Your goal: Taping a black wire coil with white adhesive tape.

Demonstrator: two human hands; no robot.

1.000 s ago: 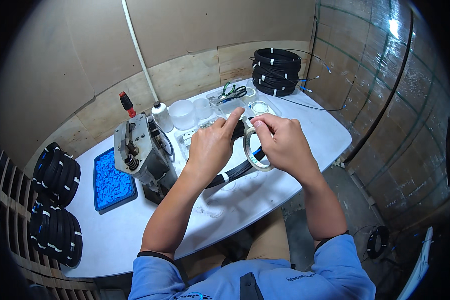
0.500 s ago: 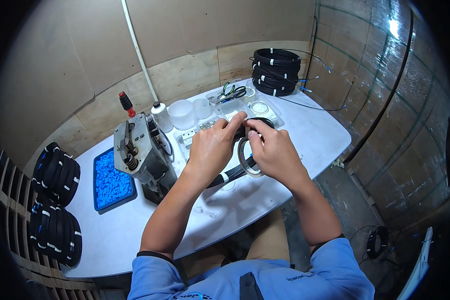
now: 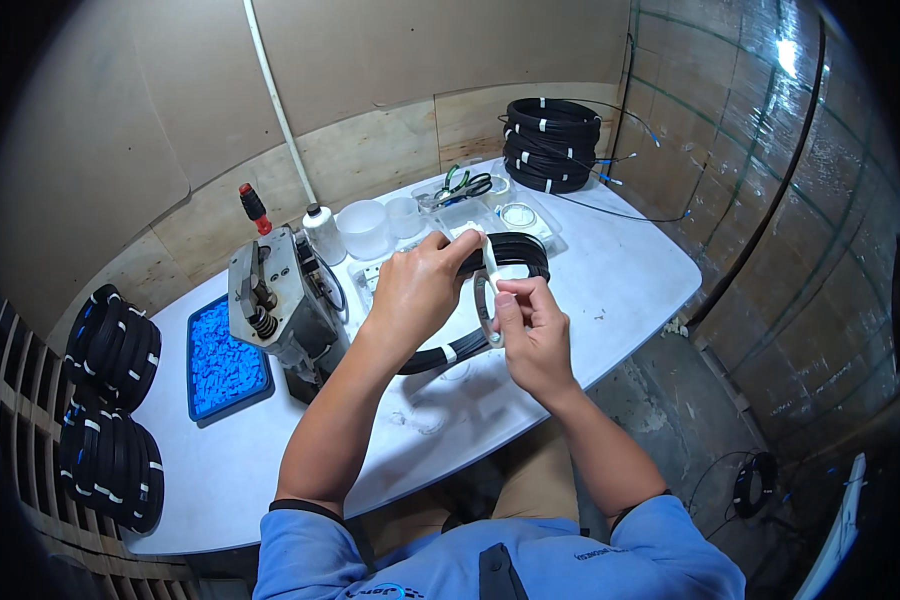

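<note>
Plywood walls enclose a white tabletop (image 3: pixel 630 290) with rounded corners. At its centre the left hand (image 3: pixel 420 290) grips a black cable coil (image 3: pixel 515 255), fingers closed over the coil's upper edge. The right hand (image 3: pixel 530 335), just beside it at 4 o'clock, pinches a white strap (image 3: pixel 490 290) between thumb and fingers; the strap runs up across the coil. Part of the coil continues below the left wrist, bound by a white band.

At 9 o'clock from the hands stands a grey metal machine (image 3: pixel 280 305) with a red-handled lever. A blue tray (image 3: pixel 225 360) of small blue parts lies further out at 9 o'clock. Clear plastic containers (image 3: pixel 370 228) sit at 11 o'clock. A stack of finished black coils (image 3: pixel 550 145) rests at 1 o'clock, near the wall. More black coils (image 3: pixel 110 400) hang off the tabletop's left end
</note>
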